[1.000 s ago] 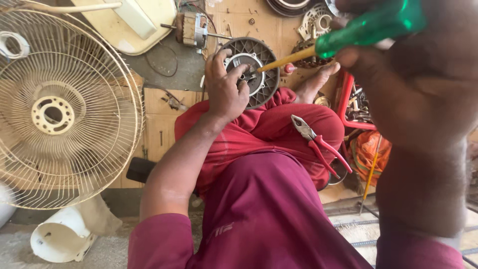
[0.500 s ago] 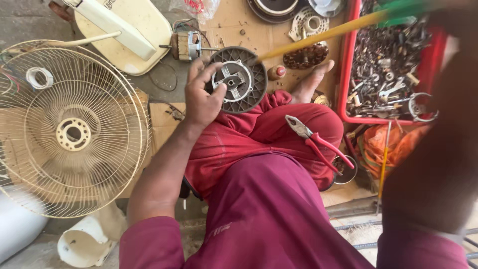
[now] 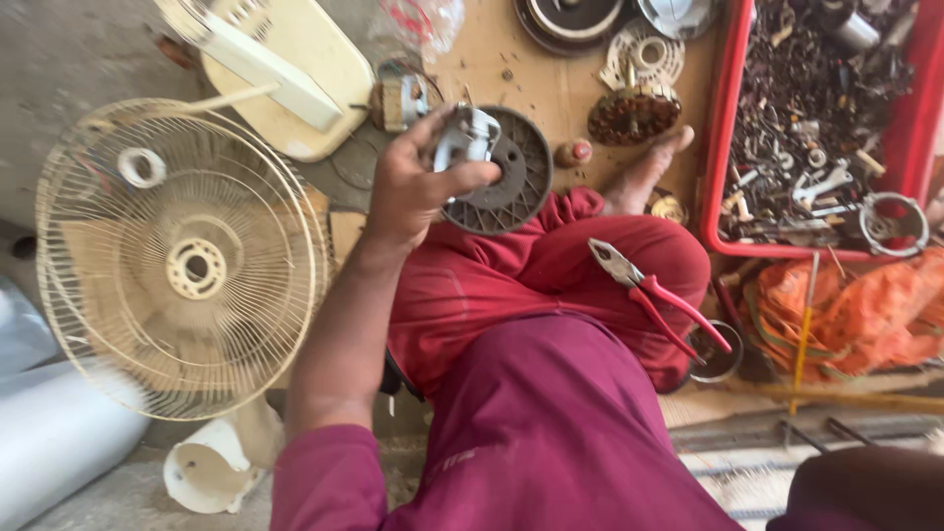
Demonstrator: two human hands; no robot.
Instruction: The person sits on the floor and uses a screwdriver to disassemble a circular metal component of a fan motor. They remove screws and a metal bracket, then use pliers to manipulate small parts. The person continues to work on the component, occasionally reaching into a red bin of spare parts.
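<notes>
My left hand [image 3: 413, 192] is raised over my red-trousered knee and grips a dark round fan motor housing [image 3: 511, 192] by its silver metal centre piece [image 3: 467, 133]. The housing is tilted and held off the floor. Red-handled pliers [image 3: 654, 295] lie on my right thigh, apart from the hand. My right hand is out of the picture; only a dark bit of arm shows at the bottom right corner.
A cream fan grille [image 3: 182, 261] lies at left, with a cream fan base [image 3: 295, 69] behind it and a white plastic cone [image 3: 206, 467] in front. A copper-wound stator [image 3: 634, 113] sits near my foot. A red tray [image 3: 721, 128] of metal parts and an orange cloth [image 3: 846, 315] are at right.
My right hand with the green-handled screwdriver has left the view. My left hand has lifted the motor housing up off the floor, fingers now wrapped on its centre.
</notes>
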